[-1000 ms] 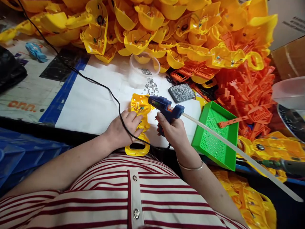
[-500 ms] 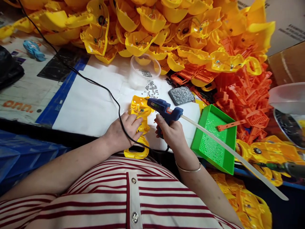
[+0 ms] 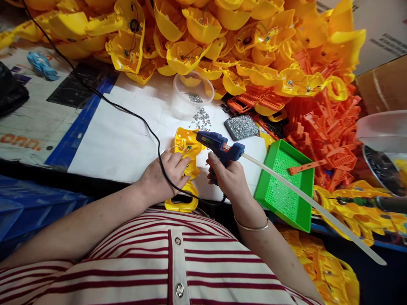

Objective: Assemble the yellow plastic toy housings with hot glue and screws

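My right hand [image 3: 227, 173] is wrapped round the handle of a blue glue gun [image 3: 213, 142], which has a long white glue stick [image 3: 299, 193] running out of its back. The gun's nozzle points left, over the upper end of a yellow plastic shell [image 3: 185, 137]. My left hand [image 3: 168, 171] grips the left side of that shell, its fingers curled over the middle part. Thin wires show inside the shell near my fingertips. The shell's looped handle end hangs at the table's front edge. A black cable [image 3: 146, 123] passes over my left hand.
Yellow shells [image 3: 203, 25] are heaped at the back, orange parts [image 3: 333, 127] at the right. A green tray [image 3: 286, 186] stands right of my right hand. Beyond the shell are a clear tub [image 3: 193, 95], loose screws [image 3: 202, 118] and a dark screw-filled dish [image 3: 241, 127].
Both hands, the glue gun and the shell have stayed almost in place. At the far right, the dark tool over the yellow parts has shifted and lies higher in the view.
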The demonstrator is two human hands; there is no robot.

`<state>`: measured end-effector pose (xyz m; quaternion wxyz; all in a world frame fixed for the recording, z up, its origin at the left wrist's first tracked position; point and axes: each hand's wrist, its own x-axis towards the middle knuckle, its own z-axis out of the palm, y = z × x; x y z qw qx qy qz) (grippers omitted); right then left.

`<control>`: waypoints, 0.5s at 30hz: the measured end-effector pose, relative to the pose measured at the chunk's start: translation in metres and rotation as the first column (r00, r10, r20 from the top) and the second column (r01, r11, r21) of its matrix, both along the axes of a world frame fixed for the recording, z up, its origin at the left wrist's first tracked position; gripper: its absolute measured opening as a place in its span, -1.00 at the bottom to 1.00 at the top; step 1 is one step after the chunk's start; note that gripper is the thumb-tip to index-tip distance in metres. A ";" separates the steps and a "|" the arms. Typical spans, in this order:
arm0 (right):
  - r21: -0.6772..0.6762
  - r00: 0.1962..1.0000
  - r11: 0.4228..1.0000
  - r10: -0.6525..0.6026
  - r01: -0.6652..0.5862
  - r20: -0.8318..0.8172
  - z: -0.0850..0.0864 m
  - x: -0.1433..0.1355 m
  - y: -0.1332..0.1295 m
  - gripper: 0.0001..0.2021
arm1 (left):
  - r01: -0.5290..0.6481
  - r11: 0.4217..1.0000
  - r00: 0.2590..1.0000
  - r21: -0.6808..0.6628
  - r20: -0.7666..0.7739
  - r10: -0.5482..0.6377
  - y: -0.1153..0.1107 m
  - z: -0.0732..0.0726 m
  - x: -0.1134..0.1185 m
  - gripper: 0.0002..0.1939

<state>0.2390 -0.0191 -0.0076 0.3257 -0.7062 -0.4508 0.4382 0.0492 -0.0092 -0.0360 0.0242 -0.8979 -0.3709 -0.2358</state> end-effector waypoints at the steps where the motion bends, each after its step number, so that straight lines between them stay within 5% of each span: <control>1: -0.002 1.000 1.000 0.001 -0.001 0.006 0.000 0.000 0.000 -0.29 | -0.002 1.000 1.000 0.007 -0.004 0.002 0.000 0.000 0.000 -0.66; 15: -0.011 0.999 1.000 0.004 -0.004 0.054 0.002 0.000 -0.001 -0.30 | 0.008 1.000 1.000 -0.009 -0.028 -0.009 0.000 0.001 0.000 -0.69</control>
